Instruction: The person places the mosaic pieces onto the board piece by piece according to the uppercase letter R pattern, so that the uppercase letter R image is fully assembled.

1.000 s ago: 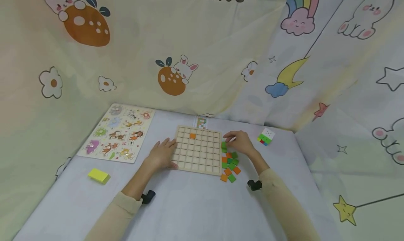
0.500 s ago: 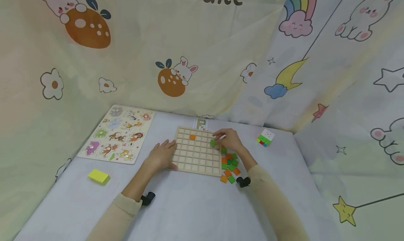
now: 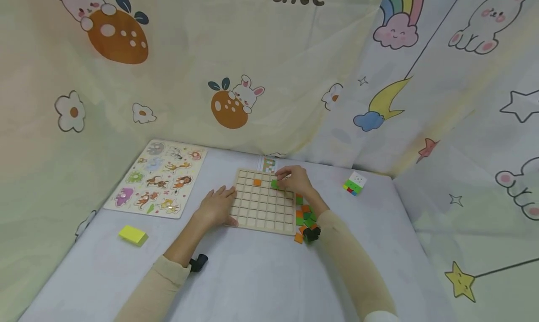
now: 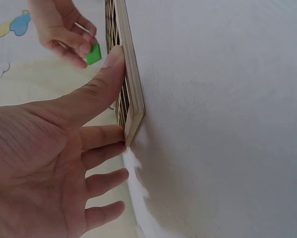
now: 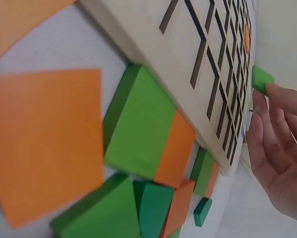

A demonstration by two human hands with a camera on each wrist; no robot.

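Observation:
A wooden grid board (image 3: 263,207) lies on the white table, with one orange square tile (image 3: 257,182) set in a cell near its far edge. My left hand (image 3: 216,207) rests at the board's left side, fingers spread and fairly straight. In the left wrist view its thumb (image 4: 96,94) and index finger touch the board around a corner. Over the far right part of the board, my right hand (image 3: 296,179) pinches a green square tile (image 5: 262,79) between thumb and fingertips. The right wrist view shows this tile held above the board surface.
Loose orange and green tiles (image 5: 138,124) lie piled along the board's right edge. A small pattern card (image 3: 269,164) sits behind the board. An animal puzzle board (image 3: 157,179) and a yellow block (image 3: 133,235) are at left, a puzzle cube (image 3: 355,182) at right.
My right hand has carried a green tile from the pile at the right, leftward and away from me over the board's far part. The left hand has stayed in place.

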